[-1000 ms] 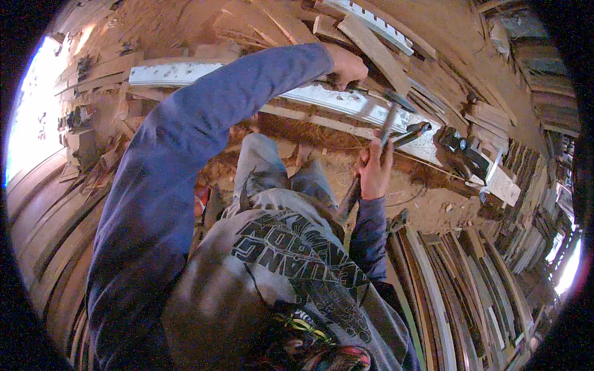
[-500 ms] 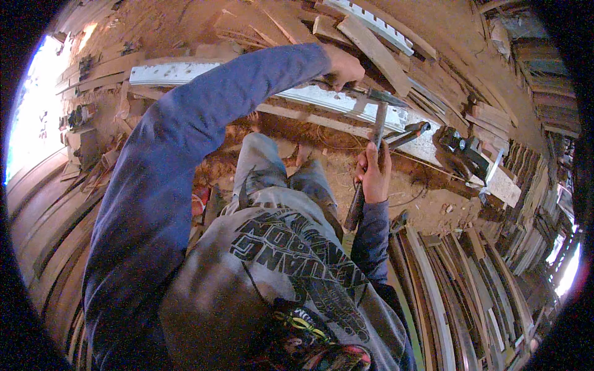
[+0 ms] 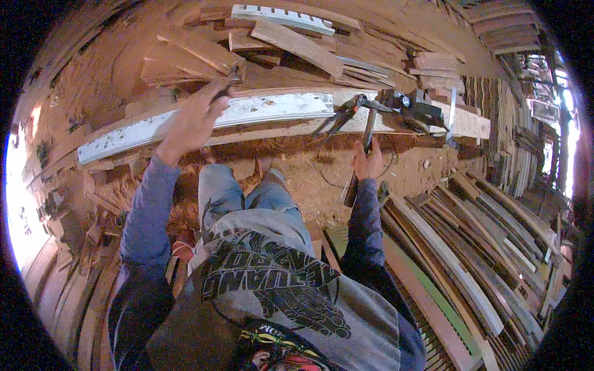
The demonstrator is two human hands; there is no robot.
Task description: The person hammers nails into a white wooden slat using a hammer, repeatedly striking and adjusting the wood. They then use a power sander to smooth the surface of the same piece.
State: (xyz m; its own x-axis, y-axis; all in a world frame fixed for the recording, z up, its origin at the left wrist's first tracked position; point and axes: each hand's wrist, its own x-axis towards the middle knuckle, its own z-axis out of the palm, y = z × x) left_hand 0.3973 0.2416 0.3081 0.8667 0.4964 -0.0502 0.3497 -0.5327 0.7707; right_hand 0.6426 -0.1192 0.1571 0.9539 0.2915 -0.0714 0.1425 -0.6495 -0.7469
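Note:
My right hand (image 3: 369, 162) is wrapped round the dark handle of a hammer (image 3: 369, 127). The hammer's head is at the upper end, over the bench beam beside a pair of pincers (image 3: 339, 116) with dark handles. Over the left part of a long white-painted board (image 3: 278, 106), my left hand (image 3: 197, 120) is closed round a short, dark metal tool (image 3: 232, 75). Its end sticks out past the fingers; its exact kind is hard to make out. The white board lies lengthwise on the bench, with flaking, dark-spotted paint.
Right of the pincers sits a black power tool (image 3: 411, 110) on the beam (image 3: 473, 125). Loose planks (image 3: 297, 46) and a notched white strip (image 3: 281, 17) lie beyond the board. Long boards (image 3: 445, 260) are stacked at the lower right. A thin cable (image 3: 322, 176) curves over the ground.
My left hand has swung from beside the hammer head to the left, over the white board. The hammer has stayed in my right hand. The view has shifted, and the board shows more fully.

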